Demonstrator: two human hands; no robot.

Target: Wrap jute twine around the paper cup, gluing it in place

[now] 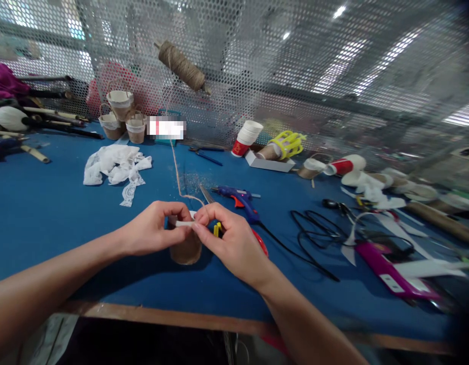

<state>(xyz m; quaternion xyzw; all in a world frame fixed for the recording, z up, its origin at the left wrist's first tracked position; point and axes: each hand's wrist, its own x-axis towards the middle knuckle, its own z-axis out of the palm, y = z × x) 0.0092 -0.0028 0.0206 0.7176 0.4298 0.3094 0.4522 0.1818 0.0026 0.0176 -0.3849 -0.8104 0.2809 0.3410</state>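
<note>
My left hand (152, 230) and my right hand (228, 241) meet over a small cup wrapped in brown twine (186, 248) near the front of the blue table (47, 213). Both hands pinch the cup's white rim, fingers closed on it. A strand of twine (176, 167) runs from the cup up to a twine spool (183, 66) hanging on the perforated metal screen. Just behind my right hand lie scissors with red and yellow handles (219, 228) and a blue glue gun (238, 197).
White lace pieces (114, 165) lie at the left. Several twine-wrapped cups (120, 116) stand at the back left, stacked paper cups (246, 137) at the back middle. Black cable (314, 238), a purple tool (386, 266), scraps and cups crowd the right side. The wooden table edge (161, 317) runs along the front.
</note>
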